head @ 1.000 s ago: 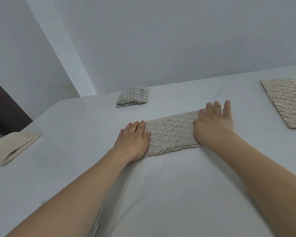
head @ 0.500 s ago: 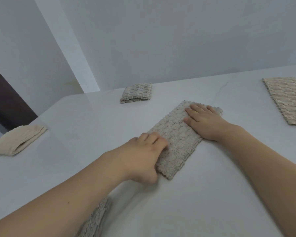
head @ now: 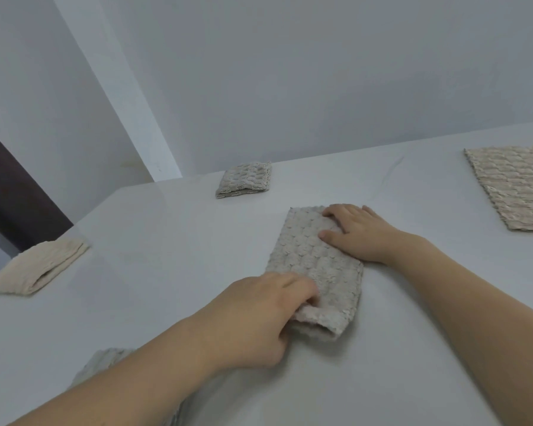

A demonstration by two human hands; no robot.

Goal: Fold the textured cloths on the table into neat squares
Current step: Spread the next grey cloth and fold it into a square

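Note:
A grey-beige textured cloth [head: 317, 259], folded into a long strip, lies on the white table [head: 382, 348] with one short end toward me. My left hand [head: 259, 315] grips that near end, fingers curled over the top and the edge lifted slightly off the table. My right hand [head: 357, 235] lies flat on the far end of the strip, fingers straight, pressing it down.
A small folded textured cloth [head: 245, 179] sits at the table's back. A folded cream cloth [head: 39, 267] lies at the left edge. An unfolded beige cloth [head: 514, 186] is spread at the far right. Another cloth [head: 102, 362] peeks out under my left forearm.
The strip has been turned from lying across me to pointing away from me. My left hand moved to the near end and gripped it; my right hand shifted onto the far end.

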